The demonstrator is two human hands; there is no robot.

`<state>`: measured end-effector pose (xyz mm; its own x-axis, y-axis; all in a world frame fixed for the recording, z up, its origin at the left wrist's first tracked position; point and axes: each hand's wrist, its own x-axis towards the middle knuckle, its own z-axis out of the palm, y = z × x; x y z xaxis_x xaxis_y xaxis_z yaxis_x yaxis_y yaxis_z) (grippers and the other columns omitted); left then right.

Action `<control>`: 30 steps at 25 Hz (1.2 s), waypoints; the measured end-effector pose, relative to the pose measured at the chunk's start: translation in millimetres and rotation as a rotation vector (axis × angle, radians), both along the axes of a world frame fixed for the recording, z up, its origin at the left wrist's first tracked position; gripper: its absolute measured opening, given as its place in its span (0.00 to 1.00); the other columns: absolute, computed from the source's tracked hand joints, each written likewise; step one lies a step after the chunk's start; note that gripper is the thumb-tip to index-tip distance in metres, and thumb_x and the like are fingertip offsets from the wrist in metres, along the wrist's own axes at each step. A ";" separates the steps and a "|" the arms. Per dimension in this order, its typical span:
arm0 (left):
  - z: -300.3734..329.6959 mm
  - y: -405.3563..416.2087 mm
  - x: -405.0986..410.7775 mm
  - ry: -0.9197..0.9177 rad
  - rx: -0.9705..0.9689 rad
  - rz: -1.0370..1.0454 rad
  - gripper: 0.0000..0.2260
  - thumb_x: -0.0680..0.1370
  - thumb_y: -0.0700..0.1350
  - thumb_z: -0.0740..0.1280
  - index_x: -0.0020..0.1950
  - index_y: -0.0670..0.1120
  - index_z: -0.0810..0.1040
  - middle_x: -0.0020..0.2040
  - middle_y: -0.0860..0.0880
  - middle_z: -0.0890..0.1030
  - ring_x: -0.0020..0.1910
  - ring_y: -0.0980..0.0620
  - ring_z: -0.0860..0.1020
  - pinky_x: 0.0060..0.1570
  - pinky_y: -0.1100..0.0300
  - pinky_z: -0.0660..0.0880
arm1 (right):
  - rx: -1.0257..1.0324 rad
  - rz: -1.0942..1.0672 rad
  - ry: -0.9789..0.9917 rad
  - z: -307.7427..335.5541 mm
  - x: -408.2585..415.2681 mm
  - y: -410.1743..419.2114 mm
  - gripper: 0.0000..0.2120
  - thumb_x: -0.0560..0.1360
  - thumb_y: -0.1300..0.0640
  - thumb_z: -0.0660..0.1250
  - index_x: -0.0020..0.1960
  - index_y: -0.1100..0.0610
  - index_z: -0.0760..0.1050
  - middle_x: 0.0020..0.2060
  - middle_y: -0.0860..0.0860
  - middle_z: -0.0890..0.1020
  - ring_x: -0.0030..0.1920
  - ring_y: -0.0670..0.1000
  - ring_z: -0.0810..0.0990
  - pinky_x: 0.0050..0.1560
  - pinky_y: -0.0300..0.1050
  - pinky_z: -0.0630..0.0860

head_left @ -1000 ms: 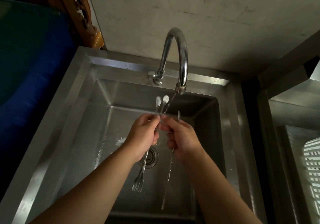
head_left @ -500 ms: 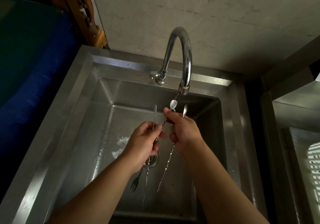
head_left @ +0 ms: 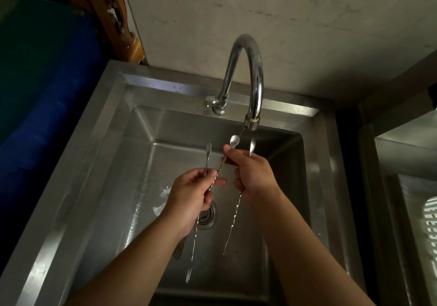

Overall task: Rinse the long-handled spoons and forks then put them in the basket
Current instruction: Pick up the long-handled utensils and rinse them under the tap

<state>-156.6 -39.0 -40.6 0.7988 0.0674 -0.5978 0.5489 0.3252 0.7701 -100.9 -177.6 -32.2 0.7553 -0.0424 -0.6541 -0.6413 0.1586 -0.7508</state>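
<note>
- Two bare forearms are seen reaching in from the near edge over a stainless steel sink (head_left: 113,140).
- Fork tines (head_left: 188,274) are seen hanging lowest, over the near part of the basin; a second, broader fork head (head_left: 177,251) is partly hidden beside the left wrist.
- A twisted handle (head_left: 233,223) is seen dangling below the right hand, its pointed tip over the basin floor.
- The drain strainer (head_left: 208,215) is set in the basin floor, partly covered by the left hand.
- The left hand (head_left: 189,199) is clenched around several long twisted utensil handles; one narrow spoon end (head_left: 208,148) stands up above its fingers.
- The right hand (head_left: 251,170) is closed on utensil handles; a spoon bowl (head_left: 234,140) is pinched at the neck by thumb and forefinger, and a second spoon bowl (head_left: 252,145) rises beside it.
- The spoon bowl is held just beneath the spout of the gooseneck faucet (head_left: 255,80), mounted at the far rim; a thin stream of water is noted there.
- A white slotted basket (head_left: 430,225) is seen at the right edge, well apart from the hands.
</note>
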 end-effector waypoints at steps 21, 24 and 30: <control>-8.3 5.1 -7.3 0.024 -0.086 0.011 0.03 0.77 0.40 0.73 0.50 0.42 0.85 0.42 0.44 0.89 0.23 0.58 0.72 0.19 0.68 0.63 | -0.026 0.015 0.075 11.8 6.8 -1.4 0.22 0.75 0.39 0.73 0.41 0.60 0.85 0.31 0.51 0.86 0.19 0.44 0.64 0.20 0.37 0.61; -8.2 5.6 -6.0 0.013 -0.072 0.002 0.02 0.76 0.41 0.73 0.48 0.44 0.86 0.43 0.44 0.89 0.23 0.58 0.72 0.19 0.68 0.64 | -0.071 0.034 0.059 12.8 5.8 0.9 0.26 0.77 0.36 0.69 0.42 0.61 0.85 0.31 0.51 0.87 0.20 0.45 0.63 0.20 0.37 0.61; -6.6 8.5 -2.2 0.001 -0.060 -0.021 0.05 0.78 0.41 0.72 0.43 0.48 0.87 0.42 0.45 0.89 0.23 0.59 0.72 0.19 0.69 0.63 | -0.103 0.069 0.012 15.3 7.1 0.9 0.29 0.84 0.41 0.58 0.45 0.63 0.85 0.29 0.50 0.86 0.20 0.45 0.65 0.20 0.38 0.61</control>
<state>-158.8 -30.5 -47.2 0.7988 0.0151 -0.6014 0.5570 0.3591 0.7489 -93.9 -176.7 -16.9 0.7506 -0.0581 -0.6582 -0.6573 0.0360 -0.7528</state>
